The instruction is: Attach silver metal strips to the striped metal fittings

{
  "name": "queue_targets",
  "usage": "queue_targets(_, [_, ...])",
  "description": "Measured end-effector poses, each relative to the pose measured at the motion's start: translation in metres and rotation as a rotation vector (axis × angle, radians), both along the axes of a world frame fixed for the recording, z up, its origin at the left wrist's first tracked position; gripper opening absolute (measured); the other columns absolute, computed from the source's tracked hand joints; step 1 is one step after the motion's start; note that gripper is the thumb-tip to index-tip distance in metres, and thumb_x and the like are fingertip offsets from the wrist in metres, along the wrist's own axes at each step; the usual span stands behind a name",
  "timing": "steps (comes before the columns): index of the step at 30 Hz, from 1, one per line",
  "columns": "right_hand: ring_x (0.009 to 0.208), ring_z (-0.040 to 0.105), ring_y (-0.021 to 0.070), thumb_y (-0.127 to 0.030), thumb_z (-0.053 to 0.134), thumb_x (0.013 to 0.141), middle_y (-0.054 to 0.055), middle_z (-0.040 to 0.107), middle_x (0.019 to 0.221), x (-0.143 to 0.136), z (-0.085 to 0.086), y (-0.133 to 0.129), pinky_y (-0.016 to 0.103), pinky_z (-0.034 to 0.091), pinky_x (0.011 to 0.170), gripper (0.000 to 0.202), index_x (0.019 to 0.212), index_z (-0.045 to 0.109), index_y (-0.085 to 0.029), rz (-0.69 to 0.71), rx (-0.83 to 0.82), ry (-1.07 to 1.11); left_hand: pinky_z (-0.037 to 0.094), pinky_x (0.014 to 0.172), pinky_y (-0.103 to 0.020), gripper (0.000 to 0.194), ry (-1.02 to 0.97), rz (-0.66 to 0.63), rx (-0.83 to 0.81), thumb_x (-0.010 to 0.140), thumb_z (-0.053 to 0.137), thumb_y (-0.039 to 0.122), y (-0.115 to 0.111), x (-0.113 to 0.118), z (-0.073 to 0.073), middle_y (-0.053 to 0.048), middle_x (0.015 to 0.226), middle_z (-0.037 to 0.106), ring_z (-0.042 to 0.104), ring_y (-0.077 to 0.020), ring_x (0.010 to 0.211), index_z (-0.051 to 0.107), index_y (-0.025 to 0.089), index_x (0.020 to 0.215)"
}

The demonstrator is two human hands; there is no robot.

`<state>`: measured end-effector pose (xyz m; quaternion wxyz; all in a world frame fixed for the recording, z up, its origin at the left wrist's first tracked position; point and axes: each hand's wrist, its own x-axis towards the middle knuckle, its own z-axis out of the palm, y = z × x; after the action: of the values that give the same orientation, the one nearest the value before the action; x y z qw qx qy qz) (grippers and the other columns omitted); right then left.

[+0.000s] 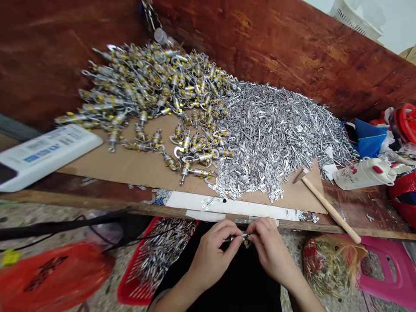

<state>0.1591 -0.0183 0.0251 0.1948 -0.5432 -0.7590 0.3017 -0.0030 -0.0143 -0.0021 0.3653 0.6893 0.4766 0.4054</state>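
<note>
A small metal part (246,238) with a hint of yellow is held between both hands, over the lap and just in front of the bench edge. My left hand (217,247) pinches its dark, rod-like left end. Fingertips of my right hand (267,243) close on its right end. The fingers cover most of the part. Beyond the hands, a heap of silver and yellow hook assemblies (156,82) lies at the back left. Beside it spreads a pile of loose silver plates and pins (269,130).
A wooden-handled hammer (331,206) overhangs the bench edge (383,232) at right, near a white bottle (362,174). A white box (48,151) lies left. Below stand a red basket (125,281) of parts, a red bag (58,277) and a pink stool (390,277).
</note>
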Motion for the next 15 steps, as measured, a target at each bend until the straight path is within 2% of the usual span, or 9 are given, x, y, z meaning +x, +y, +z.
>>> queue_targets(4, [0.077, 0.049, 0.0148, -0.007, 0.043, 0.085, 0.001, 0.055, 0.080, -0.001, 0.000, 0.001, 0.027, 0.040, 0.068, 0.016, 0.081, 0.049, -0.021, -0.008, -0.002, 0.012, 0.050, 0.062, -0.022, 0.014, -0.031, 0.037, 0.010, 0.082, 0.049, 0.020, 0.000, 0.001, 0.000, -0.002, 0.072, 0.061, 0.060, -0.0128, 0.068, 0.060, 0.019, 0.074])
queue_targets(11, [0.077, 0.047, 0.0163, -0.009, 0.041, 0.088, 0.002, 0.057, 0.082, -0.003, -0.008, 0.000, 0.033, 0.034, 0.073, 0.014, 0.084, 0.049, -0.020, 0.035, 0.153, -0.111, 0.050, 0.060, -0.021, 0.016, 0.061, 0.018, 0.077, 0.085, 0.047, 0.020, 0.001, -0.001, 0.000, -0.002, 0.073, 0.061, 0.060, -0.0123, 0.068, 0.059, 0.019, 0.075])
queue_targets(13, [0.077, 0.047, 0.0156, -0.007, 0.040, 0.087, 0.001, 0.056, 0.081, -0.003, -0.008, 0.001, 0.032, 0.032, 0.073, 0.015, 0.083, 0.049, -0.019, 0.017, 0.119, -0.122, 0.050, 0.064, -0.022, 0.013, 0.117, 0.042, 0.198, 0.085, 0.048, 0.018, 0.001, -0.002, -0.004, -0.002, 0.075, 0.062, 0.060, -0.0124, 0.070, 0.060, 0.018, 0.080])
queue_targets(15, [0.076, 0.047, 0.0150, -0.007, 0.041, 0.087, 0.000, 0.056, 0.080, -0.003, -0.008, 0.005, 0.032, 0.031, 0.073, 0.016, 0.081, 0.049, -0.019, -0.006, 0.050, -0.130, 0.048, 0.074, -0.026, 0.012, 0.184, 0.044, 0.413, 0.086, 0.050, 0.015, 0.003, -0.004, -0.011, -0.002, 0.079, 0.064, 0.060, -0.0136, 0.076, 0.061, 0.018, 0.090])
